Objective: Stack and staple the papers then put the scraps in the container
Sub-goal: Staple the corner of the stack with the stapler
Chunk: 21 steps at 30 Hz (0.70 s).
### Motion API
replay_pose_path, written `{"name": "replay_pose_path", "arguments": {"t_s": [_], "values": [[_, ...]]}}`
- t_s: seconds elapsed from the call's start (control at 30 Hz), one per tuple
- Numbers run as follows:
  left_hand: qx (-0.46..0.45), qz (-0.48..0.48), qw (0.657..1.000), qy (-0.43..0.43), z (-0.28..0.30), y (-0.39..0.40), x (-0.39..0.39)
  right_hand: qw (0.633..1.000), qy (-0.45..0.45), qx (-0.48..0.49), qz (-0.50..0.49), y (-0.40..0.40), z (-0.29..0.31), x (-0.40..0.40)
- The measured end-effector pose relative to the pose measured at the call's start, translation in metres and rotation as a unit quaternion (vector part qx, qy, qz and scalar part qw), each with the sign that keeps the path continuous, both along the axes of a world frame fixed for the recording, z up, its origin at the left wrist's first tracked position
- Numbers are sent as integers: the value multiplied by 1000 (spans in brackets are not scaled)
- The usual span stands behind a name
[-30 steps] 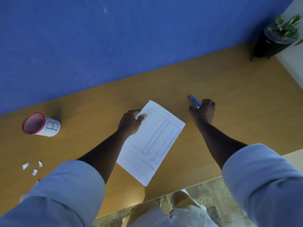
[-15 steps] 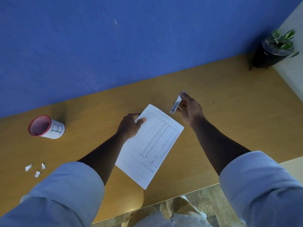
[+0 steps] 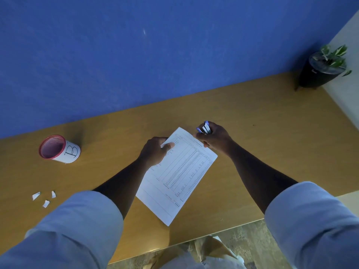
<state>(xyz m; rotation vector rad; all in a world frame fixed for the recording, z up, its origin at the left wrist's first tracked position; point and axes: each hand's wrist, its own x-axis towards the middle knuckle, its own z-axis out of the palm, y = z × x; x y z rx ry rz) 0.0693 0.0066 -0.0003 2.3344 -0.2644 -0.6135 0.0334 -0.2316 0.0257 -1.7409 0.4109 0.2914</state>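
A stack of white printed papers [image 3: 179, 177] lies at an angle in the middle of the wooden desk [image 3: 272, 133]. My left hand [image 3: 155, 152] grips its upper left edge, thumb on top. My right hand [image 3: 215, 138] holds a small blue and silver stapler [image 3: 205, 129] at the papers' top corner. Three white paper scraps [image 3: 43, 198] lie on the desk at the near left. A red mesh container [image 3: 58, 149] with a white label marked "B" lies on its side at the left, its mouth facing me.
A blue wall [image 3: 155, 55] runs along the desk's far edge. A black pot with a green plant [image 3: 322, 70] stands in the far right corner. The desk's near edge [image 3: 223, 232] crosses below the papers, with floor beyond.
My right hand picked the stapler up from the desk on the right and brought it left to the papers' top corner. My left hand kept its hold on the papers.
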Motion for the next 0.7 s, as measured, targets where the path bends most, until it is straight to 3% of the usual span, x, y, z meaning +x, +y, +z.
{"name": "replay_pose_path", "arguments": {"t_s": [0.13, 0.4, 0.7], "values": [[2, -1, 1000, -2, -1, -1, -2, 998, -9, -46, 30, 1, -1, -1], [1, -4, 1000, -11, -1, -2, -5, 997, 18, -48, 64, 6, -3, 2], [20, -6, 1000, -10, -3, -4, -6, 994, -38, -62, 84, 6, -6, 3]]}}
